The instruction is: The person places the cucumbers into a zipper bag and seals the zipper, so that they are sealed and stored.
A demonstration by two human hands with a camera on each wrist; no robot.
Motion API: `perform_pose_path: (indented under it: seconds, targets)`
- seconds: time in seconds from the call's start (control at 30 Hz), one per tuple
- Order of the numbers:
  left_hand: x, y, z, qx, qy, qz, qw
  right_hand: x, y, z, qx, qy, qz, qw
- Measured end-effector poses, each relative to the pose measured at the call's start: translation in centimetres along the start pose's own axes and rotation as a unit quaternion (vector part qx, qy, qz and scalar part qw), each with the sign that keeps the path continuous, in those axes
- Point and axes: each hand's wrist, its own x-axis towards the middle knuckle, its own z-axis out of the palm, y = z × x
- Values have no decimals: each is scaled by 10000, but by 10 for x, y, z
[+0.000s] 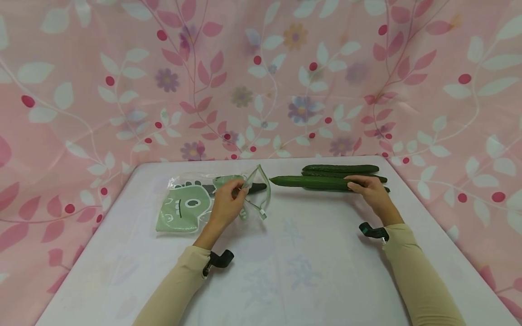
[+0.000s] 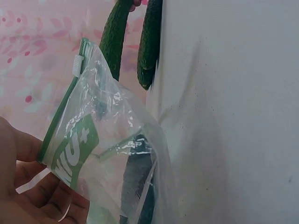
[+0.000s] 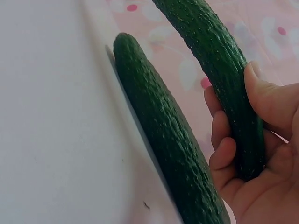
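Observation:
My left hand pinches the green-edged rim of a clear zip bag printed with a green cartoon dinosaur. The bag lies on the table at left, its mouth lifted and gaping to the right, a white slider at one end of the zip. Inside it is a long dark thing, seen blurred through the plastic in the left wrist view. My right hand grips a green cucumber by its right end, thumb on one side and fingers curled round the other. The cucumber's free tip points left, close to the bag's mouth.
Behind and below the held cucumber, more cucumbers lie side by side at the back right of the white-covered table. A pink floral curtain hangs behind the table. Black camera mounts sit at both wrists.

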Motion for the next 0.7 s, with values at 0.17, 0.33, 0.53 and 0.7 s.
perform_pose_path:
  seconds: [0.17,0.33,0.53,0.7]
  targets:
    - [-1,2,1,3,15,4,10000,4,0,9,58,-3,129,9999]
    - [-1,2,1,23,-2,-15,10000,6,-3,16,38,-46,81,9999]
    - [-2,1,2,-47,3,-38,10000,6,-9,26,63,-92,82,9999]
    - [-2,1,3,-102,14,-69,9999,6,-10,35,148,-93,172,9997]
